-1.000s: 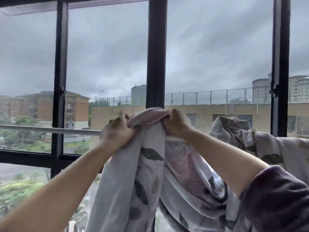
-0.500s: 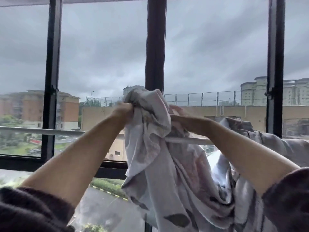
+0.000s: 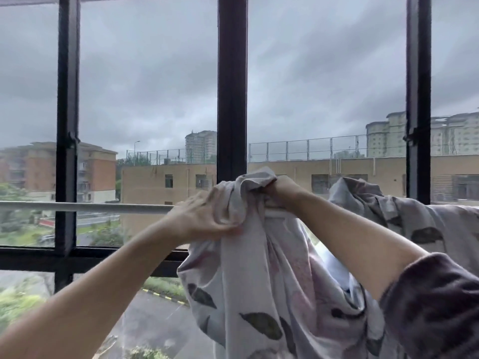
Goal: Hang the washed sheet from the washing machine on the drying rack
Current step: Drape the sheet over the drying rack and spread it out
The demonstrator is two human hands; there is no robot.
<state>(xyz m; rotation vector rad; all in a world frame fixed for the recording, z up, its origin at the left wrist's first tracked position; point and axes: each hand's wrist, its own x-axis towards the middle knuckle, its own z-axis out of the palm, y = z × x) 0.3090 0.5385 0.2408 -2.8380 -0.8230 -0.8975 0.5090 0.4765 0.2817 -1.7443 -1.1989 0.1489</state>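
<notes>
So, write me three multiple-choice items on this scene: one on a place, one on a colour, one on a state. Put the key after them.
1. The long bare stretch of the rail lies:
A. left of the sheet
B. right of it
C. below it

2. The sheet's leaf prints are:
A. red
B. dark grey
C. yellow

3. The left grip and right grip:
A. hang free
B. both clutch the sheet
C. hold only the rail

Key:
1 A, the rail runs uncovered to the picture's left edge.
2 B, dark leaves show on pale cloth.
3 B, the fingers of both curl into bunched cloth at the rail.
</notes>
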